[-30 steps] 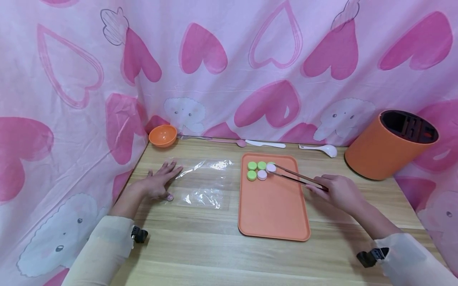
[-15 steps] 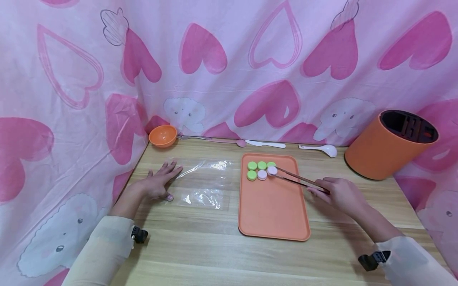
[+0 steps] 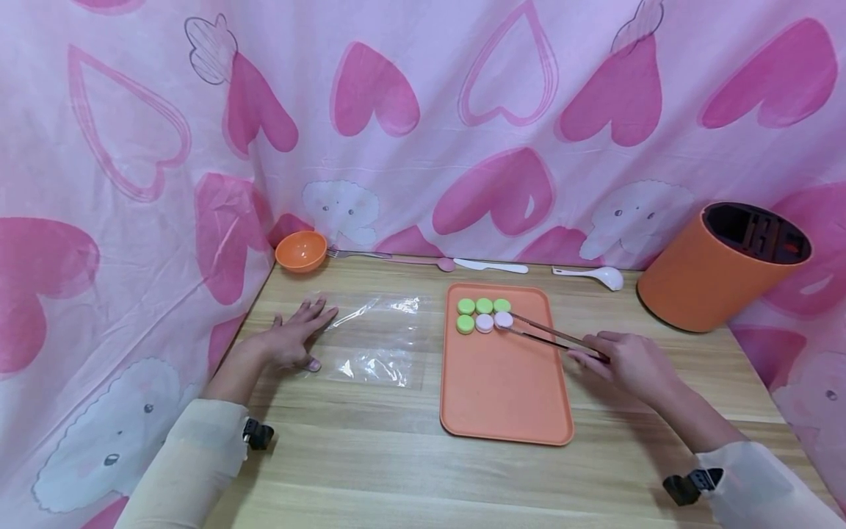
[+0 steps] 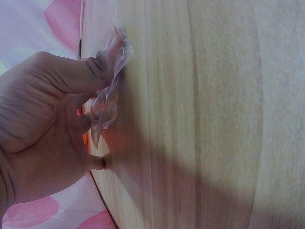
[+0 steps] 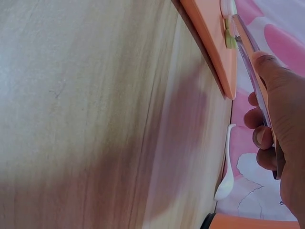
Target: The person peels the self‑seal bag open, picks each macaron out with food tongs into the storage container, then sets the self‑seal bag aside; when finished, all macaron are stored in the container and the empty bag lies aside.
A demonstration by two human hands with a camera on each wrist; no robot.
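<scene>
My right hand (image 3: 631, 364) grips slim metal tongs (image 3: 558, 343) over the right part of an orange tray (image 3: 505, 397). The tongs' tips are at a pale lilac macaron (image 3: 503, 320) in the second row; whether they still pinch it cannot be told. To its left are another lilac macaron (image 3: 485, 323) and a green one (image 3: 465, 324). Three green macarons (image 3: 484, 306) form the row behind. With spread fingers, my left hand (image 3: 294, 340) rests on the left edge of a clear plastic bag (image 3: 377, 342). In the left wrist view the film (image 4: 107, 107) bunches near the thumb.
Along the back lie an orange bowl (image 3: 301, 252), a fork (image 3: 360, 254), a pink spoon (image 3: 423, 262), a white knife (image 3: 492, 267) and a white ladle (image 3: 591, 275). An orange knife block (image 3: 707, 272) stands at the back right. Patterned curtains border the table.
The tongs moved slightly towards me and right, bringing the lilac macaron from over the rear-right green one to the right end of the second row. My left hand stayed still.
</scene>
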